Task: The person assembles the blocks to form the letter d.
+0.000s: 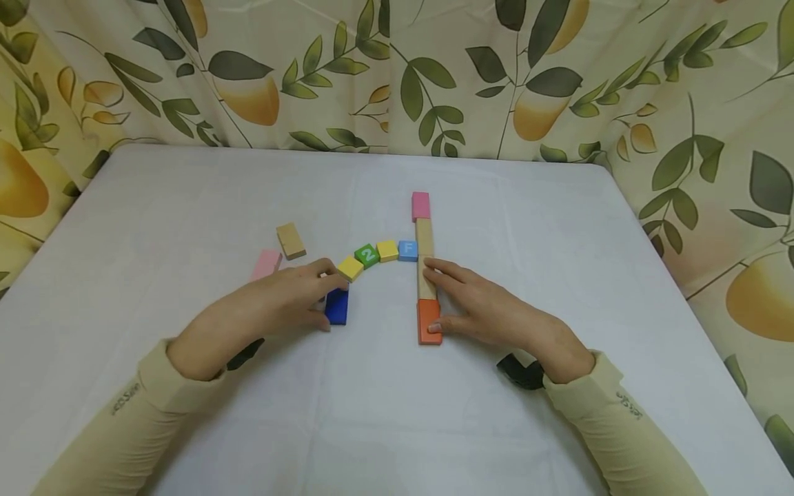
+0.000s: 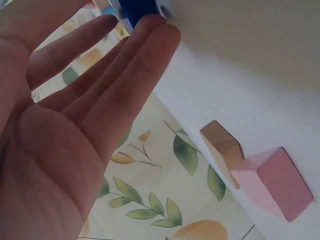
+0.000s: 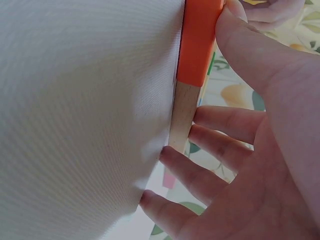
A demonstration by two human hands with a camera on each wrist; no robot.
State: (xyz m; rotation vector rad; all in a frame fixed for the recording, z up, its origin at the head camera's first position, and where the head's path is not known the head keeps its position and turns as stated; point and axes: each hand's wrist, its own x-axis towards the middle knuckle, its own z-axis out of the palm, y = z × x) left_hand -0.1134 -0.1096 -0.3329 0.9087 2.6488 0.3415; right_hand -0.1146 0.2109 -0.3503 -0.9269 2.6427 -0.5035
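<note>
A dark blue block [image 1: 337,306] lies at the fingertips of my left hand [image 1: 279,296], pinched between index finger at its far end and thumb near its close corner. In the left wrist view, fingers extend toward the blue block [image 2: 137,9], which is partly cut off. My right hand [image 1: 490,303] touches a straight row: its thumb rests on the orange block [image 1: 429,322], its fingertips meet a plain wooden block [image 1: 426,281]. Between the hands curve a yellow block [image 1: 350,269], green "2" block [image 1: 367,255], another yellow block [image 1: 387,251] and light blue block [image 1: 407,251].
A pink block [image 1: 420,205] and another wooden block [image 1: 424,238] make up the row's far part. Left of the curve lie a loose wooden block [image 1: 291,241] and a light pink block [image 1: 266,264], the latter partly behind my left hand. White cloth [image 1: 384,413] covers the table.
</note>
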